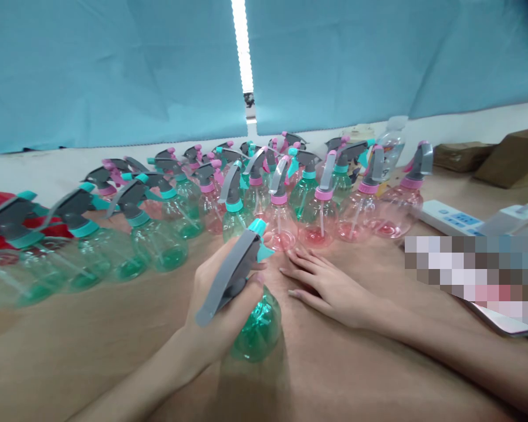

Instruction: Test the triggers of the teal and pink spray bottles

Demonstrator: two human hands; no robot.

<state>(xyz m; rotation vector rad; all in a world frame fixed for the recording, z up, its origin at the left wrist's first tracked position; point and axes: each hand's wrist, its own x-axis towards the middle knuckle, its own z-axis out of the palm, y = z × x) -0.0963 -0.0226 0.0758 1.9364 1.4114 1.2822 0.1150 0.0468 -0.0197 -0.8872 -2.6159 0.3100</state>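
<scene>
My left hand (215,310) is wrapped round the neck of a green spray bottle (257,331) with a grey and turquoise trigger head, which leans over the near side of the table. My right hand (323,287) lies on the tabletop with its fingers stretched out and holds nothing. Its fingertips are close to the base of a pink spray bottle (281,225); whether they touch it I cannot tell. Just behind my left hand stands another green spray bottle (235,220), partly hidden by the hand.
Several green spray bottles (158,246) line the left, and several pink ones (361,217) stand right of centre, with more behind. At right are a white power strip (451,217), a tablet-like device (504,316) partly blurred out, and a brown box (514,155). A blue cloth (114,70) hangs behind.
</scene>
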